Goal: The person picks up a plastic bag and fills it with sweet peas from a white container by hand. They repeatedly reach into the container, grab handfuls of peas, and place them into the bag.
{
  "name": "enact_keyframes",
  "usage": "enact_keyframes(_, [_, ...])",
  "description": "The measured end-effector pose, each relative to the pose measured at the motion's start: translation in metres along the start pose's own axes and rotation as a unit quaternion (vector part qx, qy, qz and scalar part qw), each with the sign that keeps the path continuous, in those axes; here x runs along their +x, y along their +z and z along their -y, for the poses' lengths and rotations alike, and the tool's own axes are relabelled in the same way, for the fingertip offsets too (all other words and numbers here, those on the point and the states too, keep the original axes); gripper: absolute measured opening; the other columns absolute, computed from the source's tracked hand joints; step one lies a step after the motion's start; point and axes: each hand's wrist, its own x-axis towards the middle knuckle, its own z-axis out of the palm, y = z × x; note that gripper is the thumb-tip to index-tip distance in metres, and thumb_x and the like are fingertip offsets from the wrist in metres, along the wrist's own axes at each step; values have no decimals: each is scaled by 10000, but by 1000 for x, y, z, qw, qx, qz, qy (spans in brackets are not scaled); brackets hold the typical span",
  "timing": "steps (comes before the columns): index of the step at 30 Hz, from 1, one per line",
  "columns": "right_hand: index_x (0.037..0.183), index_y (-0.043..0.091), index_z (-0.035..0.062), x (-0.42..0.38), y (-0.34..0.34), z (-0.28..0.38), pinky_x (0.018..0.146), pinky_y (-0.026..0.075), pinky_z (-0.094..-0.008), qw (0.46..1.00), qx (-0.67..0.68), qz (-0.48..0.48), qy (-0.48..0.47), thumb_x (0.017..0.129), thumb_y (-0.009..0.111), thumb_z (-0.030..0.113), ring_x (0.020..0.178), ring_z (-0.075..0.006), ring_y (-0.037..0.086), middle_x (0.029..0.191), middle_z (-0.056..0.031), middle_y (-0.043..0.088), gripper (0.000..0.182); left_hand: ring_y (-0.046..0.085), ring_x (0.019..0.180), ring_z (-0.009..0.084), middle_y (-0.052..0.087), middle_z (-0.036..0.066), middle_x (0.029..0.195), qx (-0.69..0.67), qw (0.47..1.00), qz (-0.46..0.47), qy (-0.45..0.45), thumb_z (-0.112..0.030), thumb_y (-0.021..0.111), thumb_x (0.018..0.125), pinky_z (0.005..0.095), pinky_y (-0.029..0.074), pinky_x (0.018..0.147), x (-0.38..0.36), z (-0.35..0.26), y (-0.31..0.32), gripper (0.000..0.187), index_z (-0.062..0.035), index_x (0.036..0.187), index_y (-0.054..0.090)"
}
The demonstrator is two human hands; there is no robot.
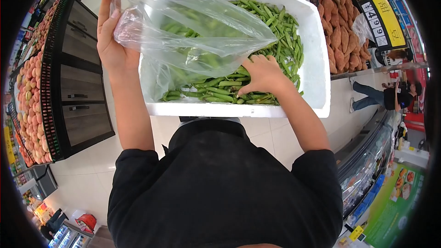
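A white foam box (pixel 317 64) holds many green pea pods (pixel 287 32). My left hand (pixel 112 41) is at the box's left edge, its fingers closed on a clear plastic bag (pixel 206 18). The bag stretches to the right over the pods, and pods show through it. Low in the middle of the box, my right hand (pixel 264 76) reaches in with its thumb and fingers spread around pods beside the bag's lower right part. Its fingertips are partly among the pods, and I see nothing gripped between them.
Sweet potatoes (pixel 340 32) lie right of the box beside a yellow price sign (pixel 388 20). Peaches (pixel 32 105) fill a display on dark cabinets (pixel 85 82) at the left. A person (pixel 395 98) stands at the far right, near a glass-fronted case (pixel 367 165).
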Motion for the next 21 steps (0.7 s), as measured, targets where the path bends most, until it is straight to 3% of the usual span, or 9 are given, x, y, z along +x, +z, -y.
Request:
enact_keyframes(5, [1350,457,203,1,2,3,883,413,-427,1000,5,-29,-2,596,788,535,1036,-310,566,1091,-146,578,888,618,1007,224,477,129,1341,19,999,-36,-5,-3,444,867,367,531,867,0,1,4,477,7,1344,445])
enact_keyframes(7, [1317,494,195,0,1,2,846,425,-427,998,-1,-59,-1,625,780,461,997,-293,580,1068,-126,584,794,617,1000,218,476,128,1344,80,991,-106,7,0,444,866,361,522,871,-2,1,15,481,1,1347,446])
enact_keyframes(11, [1297,512,205,6,1,-11,815,450,-440,996,-24,-75,44,679,759,373,1000,-273,589,1059,-96,591,686,614,999,210,472,127,1347,42,995,-85,5,4,448,865,353,519,872,0,0,3,484,-4,1348,448])
enact_keyframes(13, [1297,510,214,5,3,-10,829,460,-451,998,13,-45,32,681,761,373,1018,-279,589,1053,-101,593,683,611,1010,208,463,130,1356,-12,1000,11,-9,8,451,864,357,517,881,1,0,-2,480,1,1343,453])
enact_keyframes(14, [1296,508,224,5,4,-10,842,469,-461,998,49,-15,19,683,762,373,1035,-285,588,1046,-105,594,680,611,1010,208,463,130,1356,-11,1000,10,-9,8,451,864,357,517,881,0,1,-2,480,1,1343,453])
enact_keyframes(16, [1299,504,232,9,4,-7,851,477,-458,999,46,-12,24,684,764,374,1047,-290,586,1053,-114,593,683,611,1013,212,459,132,1360,42,996,-81,3,10,454,863,358,520,884,0,3,8,473,8,1336,458])
enact_keyframes(21, [1298,508,233,11,10,-11,857,490,-429,998,51,-26,4,681,771,371,1052,-310,584,1074,-140,587,685,618,999,217,460,143,1359,40,997,-60,1,10,462,862,360,530,873,-2,5,12,469,18,1330,461])
